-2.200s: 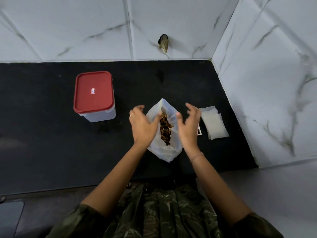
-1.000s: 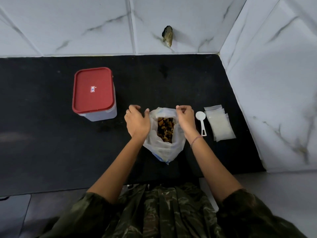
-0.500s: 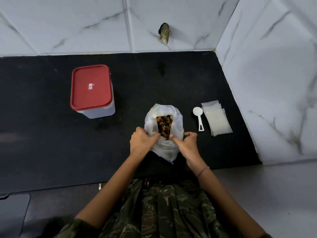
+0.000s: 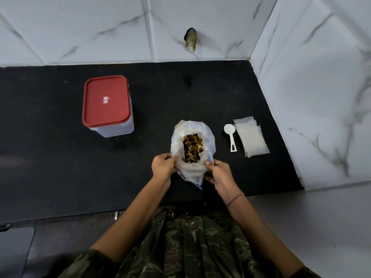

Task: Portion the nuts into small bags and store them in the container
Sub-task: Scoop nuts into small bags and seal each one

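A large translucent plastic bag point(image 4: 190, 169) stands on the black counter with its mouth open, showing brown and yellow nuts point(image 4: 193, 147) inside. My left hand point(image 4: 163, 165) grips the bag's near left side. My right hand point(image 4: 219, 173) pinches its near right side. To the right lie a white plastic scoop point(image 4: 230, 137) and a flat stack of small clear bags point(image 4: 251, 137). A clear container with a red lid point(image 4: 106, 101) stands closed at the left.
The black counter point(image 4: 60, 167) ends at a white marble back wall and a marble side wall on the right. A dark hole point(image 4: 190, 39) marks the back wall. The counter's near edge runs just in front of my body.
Both hands moved from the bag's upper rim down to its near lower sides. The bag's mouth now stands wider open. The scoop, once hidden behind my right hand, is visible.
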Demonstrator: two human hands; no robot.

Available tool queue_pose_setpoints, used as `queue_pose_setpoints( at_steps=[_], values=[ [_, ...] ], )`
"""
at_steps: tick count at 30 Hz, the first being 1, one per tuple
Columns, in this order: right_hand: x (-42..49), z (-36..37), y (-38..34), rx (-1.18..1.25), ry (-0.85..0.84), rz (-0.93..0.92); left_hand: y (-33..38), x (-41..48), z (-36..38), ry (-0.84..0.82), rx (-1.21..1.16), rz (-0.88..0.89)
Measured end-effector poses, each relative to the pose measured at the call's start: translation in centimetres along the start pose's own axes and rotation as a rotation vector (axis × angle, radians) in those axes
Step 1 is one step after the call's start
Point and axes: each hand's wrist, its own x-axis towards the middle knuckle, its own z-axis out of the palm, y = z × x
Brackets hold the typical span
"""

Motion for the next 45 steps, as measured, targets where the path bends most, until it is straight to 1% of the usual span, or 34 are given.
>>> queue_pose_setpoints(
  at_steps=[4, 7, 9, 13, 17, 20, 23, 27, 29, 30, 31, 33, 34, 35, 36, 38, 39, 40, 41, 42, 43, 45],
  values=[
    [0.3, 0.2, -0.3, 0.166, -0.035, 0.086, 0.3, 0.2, 0.0, -0.041, -0.266, -0.179],
    [0.4, 0.4, -0.6, 0.295, -0.039, 0.132, 0.5, 0.4, 0.2, -0.057, -0.392, -0.277],
    [0.7, 0.4, -0.8, 0.386, -0.020, 0.138, 0.6, 0.2, 0.5, -0.074, -0.446, -0.311],
    [1.5, 0.6, -0.8, 0.508, 0.024, 0.174, 1.1, 0.2, 1.4, -0.102, -0.521, -0.321],
    [2.0, 0.6, -0.5, 0.571, 0.045, 0.141, 1.6, -0.2, 2.6, -0.165, -0.527, -0.317],
    [2.5, -0.1, -0.7, 0.592, 0.046, 0.107, 1.7, -0.7, 3.8, -0.220, -0.530, -0.310],
    [2.6, -0.8, -0.7, 0.599, 0.020, 0.117, 1.5, -1.0, 4.4, -0.244, -0.529, -0.302],
    [2.7, -1.2, -0.7, 0.483, 0.039, 0.096, 1.0, -1.0, 4.5, -0.231, -0.504, -0.291],
    [2.8, -1.4, -0.7, 0.371, 0.094, 0.072, 1.0, -0.8, 4.4, -0.203, -0.480, -0.271],
    [2.8, -1.4, -0.5, 0.256, 0.127, 0.047, 0.9, -0.7, 4.4, -0.189, -0.471, -0.262],
    [2.7, -1.5, -0.5, 0.073, 0.160, -0.003, 0.9, -0.7, 4.3, -0.175, -0.459, -0.254],
    [1.8, -1.6, -0.7, -0.478, 0.204, -0.195, 0.9, -0.6, 4.0, -0.160, -0.420, -0.231],
    [1.5, -1.7, -0.9, -0.703, 0.214, -0.299, 1.0, -0.6, 3.9, -0.156, -0.389, -0.217],
    [1.0, -1.9, -1.3, -0.842, 0.208, -0.376, 1.0, -0.4, 3.9, -0.146, -0.344, -0.194],
    [0.7, -2.2, -1.8, -0.913, 0.198, -0.422, 0.9, -0.3, 4.0, -0.118, -0.277, -0.159],
    [0.4, -2.7, -3.0, -1.015, 0.237, -0.491, 1.1, -0.3, 4.0, 0.010, -0.124, -0.032],
    [0.4, -2.8, -3.6, -1.049, 0.289, -0.560, 1.4, -0.4, 3.9, 0.081, -0.077, 0.070],
    [0.3, -2.8, -4.2, -1.045, 0.332, -0.666, 1.8, -0.5, 3.9, 0.132, -0.047, 0.198],
    [0.3, -2.7, -4.9, -1.002, 0.350, -0.782, 2.4, -0.7, 3.9, 0.157, -0.003, 0.341],
    [0.4, -2.3, -5.5, -0.954, 0.334, -0.875, 3.0, -0.9, 4.0, 0.156, 0.076, 0.484],
    [0.7, -1.9, -6.1, -0.943, 0.291, -0.930, 3.6, -0.8, 4.1, 0.140, 0.186, 0.617],
    [1.8, -0.9, -6.7, -1.001, 0.180, -0.965, 4.5, 0.0, 4.7, 0.093, 0.449, 0.817]
  ],
)
